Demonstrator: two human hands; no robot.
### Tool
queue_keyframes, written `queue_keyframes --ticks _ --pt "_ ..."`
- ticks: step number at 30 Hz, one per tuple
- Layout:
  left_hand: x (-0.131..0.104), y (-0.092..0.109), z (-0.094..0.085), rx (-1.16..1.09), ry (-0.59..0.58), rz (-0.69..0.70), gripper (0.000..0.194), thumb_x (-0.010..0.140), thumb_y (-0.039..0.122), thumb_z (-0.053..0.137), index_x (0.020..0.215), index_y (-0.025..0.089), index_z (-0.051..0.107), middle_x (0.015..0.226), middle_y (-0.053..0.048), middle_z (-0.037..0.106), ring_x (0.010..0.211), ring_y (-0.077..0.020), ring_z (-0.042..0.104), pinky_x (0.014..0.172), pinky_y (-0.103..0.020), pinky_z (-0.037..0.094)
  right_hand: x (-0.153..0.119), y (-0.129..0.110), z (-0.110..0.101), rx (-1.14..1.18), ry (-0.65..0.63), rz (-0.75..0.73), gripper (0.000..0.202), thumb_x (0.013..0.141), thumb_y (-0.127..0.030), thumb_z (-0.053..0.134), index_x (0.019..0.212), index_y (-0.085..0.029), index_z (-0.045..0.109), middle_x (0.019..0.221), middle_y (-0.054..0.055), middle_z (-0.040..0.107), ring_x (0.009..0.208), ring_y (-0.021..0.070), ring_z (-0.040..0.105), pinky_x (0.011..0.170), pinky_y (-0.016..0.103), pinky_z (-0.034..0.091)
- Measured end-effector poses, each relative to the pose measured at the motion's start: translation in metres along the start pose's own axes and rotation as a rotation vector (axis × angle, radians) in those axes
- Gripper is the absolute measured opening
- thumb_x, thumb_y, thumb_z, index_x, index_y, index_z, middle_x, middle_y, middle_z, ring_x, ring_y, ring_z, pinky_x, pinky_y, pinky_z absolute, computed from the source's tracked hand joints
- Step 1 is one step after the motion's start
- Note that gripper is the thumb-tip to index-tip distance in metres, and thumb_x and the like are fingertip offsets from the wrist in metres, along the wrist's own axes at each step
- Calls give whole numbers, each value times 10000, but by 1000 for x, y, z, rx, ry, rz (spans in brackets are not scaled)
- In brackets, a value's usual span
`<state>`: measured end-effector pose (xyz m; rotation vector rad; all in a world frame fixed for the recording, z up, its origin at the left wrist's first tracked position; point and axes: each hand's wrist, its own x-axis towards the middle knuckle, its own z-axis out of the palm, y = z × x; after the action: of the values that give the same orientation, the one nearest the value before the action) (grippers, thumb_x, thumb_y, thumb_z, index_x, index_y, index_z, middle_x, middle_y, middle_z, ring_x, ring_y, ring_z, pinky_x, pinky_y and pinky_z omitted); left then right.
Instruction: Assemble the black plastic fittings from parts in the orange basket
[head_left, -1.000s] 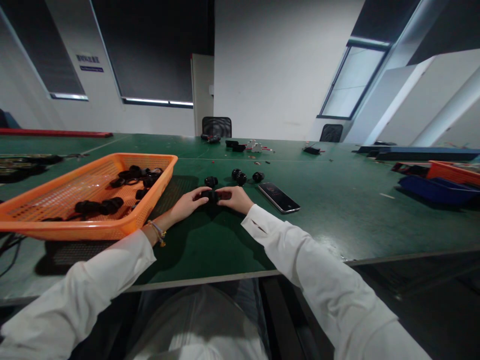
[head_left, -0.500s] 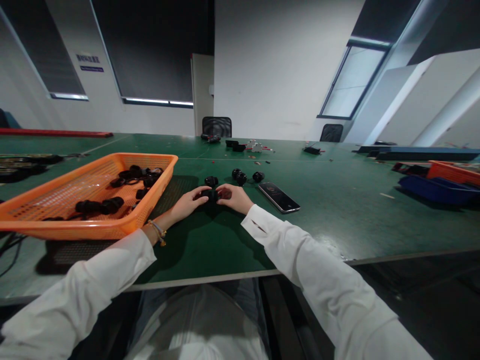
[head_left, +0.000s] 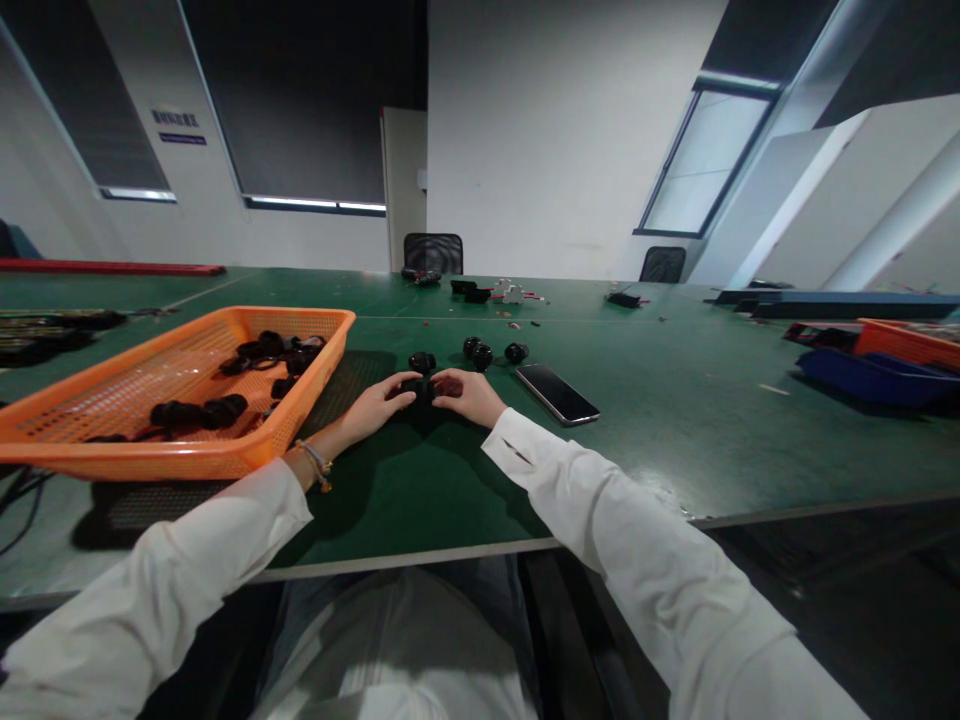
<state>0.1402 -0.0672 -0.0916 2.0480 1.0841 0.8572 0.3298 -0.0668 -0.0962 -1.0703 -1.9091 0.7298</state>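
Observation:
Between my two hands is a small black cylindrical part [head_left: 421, 390], low over the green table [head_left: 420, 490]. My left hand [head_left: 380, 403] grips its left end with thumb and fingers. From the other side, my right hand [head_left: 466, 394] is closed on the right end. The fingers cover much of the part, so its exact kind is unclear. Just behind it lies another black round part [head_left: 422, 362]. Farther right are a pair of black parts [head_left: 478, 352] and a single black part [head_left: 517, 352].
An orange basket [head_left: 187, 462] with several black parts stands at the left. A phone [head_left: 556, 393] with a dark screen lies right of my right hand. At the far right is a blue tray [head_left: 877, 378]. White and black pieces [head_left: 508, 292] lie toward the back.
The phone's screen has gone dark. Both hands keep nearly the same place and grip on the black part.

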Motion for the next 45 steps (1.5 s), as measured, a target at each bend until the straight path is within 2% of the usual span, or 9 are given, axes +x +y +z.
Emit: queue_keyframes --ticks 34,45 --pt "-2 5 -1 1 16 -33 480 703 365 471 1138 164 492 798 -11 566 694 -145 516 699 -279 425 0 -1 0 -62 0 9 295 648 -190 652 936 -137 623 803 44 668 744 136 626 756 289 489" --pt "-1 5 -1 -18 13 -36 480 707 357 478 1146 165 488 856 -24 581 708 -147 526 706 -287 433 0 -1 1 -83 4 8 291 655 -206 651 938 -138 626 813 50 671 761 147 629 749 287 488"
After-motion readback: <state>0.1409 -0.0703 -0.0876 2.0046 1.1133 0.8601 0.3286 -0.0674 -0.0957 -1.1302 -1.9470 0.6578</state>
